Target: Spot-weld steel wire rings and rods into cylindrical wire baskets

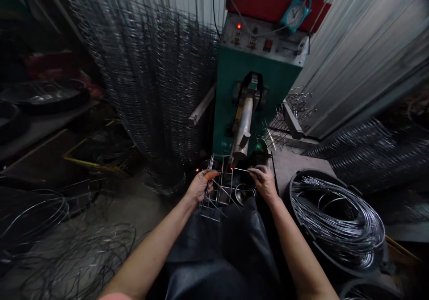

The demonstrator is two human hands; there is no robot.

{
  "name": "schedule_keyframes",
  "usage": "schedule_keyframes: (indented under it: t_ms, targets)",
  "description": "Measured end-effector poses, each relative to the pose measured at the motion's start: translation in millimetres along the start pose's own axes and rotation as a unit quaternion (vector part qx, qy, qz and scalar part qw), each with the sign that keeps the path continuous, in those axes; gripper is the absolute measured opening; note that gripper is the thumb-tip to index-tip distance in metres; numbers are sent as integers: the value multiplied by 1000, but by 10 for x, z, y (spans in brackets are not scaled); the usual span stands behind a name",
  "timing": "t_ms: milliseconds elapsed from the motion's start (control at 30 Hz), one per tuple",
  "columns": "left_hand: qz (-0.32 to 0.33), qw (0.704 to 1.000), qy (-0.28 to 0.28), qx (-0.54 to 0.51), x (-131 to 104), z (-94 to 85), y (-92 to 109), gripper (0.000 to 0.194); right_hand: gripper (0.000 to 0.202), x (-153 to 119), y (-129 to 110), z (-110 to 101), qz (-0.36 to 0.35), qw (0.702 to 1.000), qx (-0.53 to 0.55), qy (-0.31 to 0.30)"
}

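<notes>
My left hand is closed on the left side of a wire rack, an orange cover on one of its fingers. Pinched in my right hand is a thin metal rod, which points left. Its far end meets the rack under the electrode tip of a green spot welder, where a small spot glows orange. The welder's metal arm reaches down toward that spot. Below the rod, a round metal ring or dish shows near my apron.
A black tub to the right holds many wire rings. Tall stacks of wire frames stand left of the welder. Loose wire lies on the left floor. A teal clock hangs on the welder's top.
</notes>
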State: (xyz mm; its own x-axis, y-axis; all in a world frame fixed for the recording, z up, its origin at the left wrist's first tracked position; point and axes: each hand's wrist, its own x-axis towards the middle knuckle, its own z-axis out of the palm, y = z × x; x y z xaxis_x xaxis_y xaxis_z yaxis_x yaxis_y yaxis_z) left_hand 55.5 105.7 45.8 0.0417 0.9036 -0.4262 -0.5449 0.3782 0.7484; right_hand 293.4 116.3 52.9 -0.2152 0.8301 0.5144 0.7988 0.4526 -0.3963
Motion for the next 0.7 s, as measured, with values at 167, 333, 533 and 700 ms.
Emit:
schedule_keyframes:
  t_ms: [167, 333, 533, 700]
  targets:
    - [11, 1000, 0, 0, -3, 8, -14, 40, 27, -171, -739, -140, 23, 996, 31, -75]
    - [24, 999, 4, 24, 15, 20, -54, 40, 23, -297, -1191, 43, 41, 976, -19, -214]
    - [34, 999, 2, 36, -27, 53, -34, 40, 29, -313, -1151, 151, 44, 976, -61, -203]
    - [24, 999, 9, 46, -57, 77, -9, 38, 33, -366, -1153, 221, 49, 988, -47, -141]
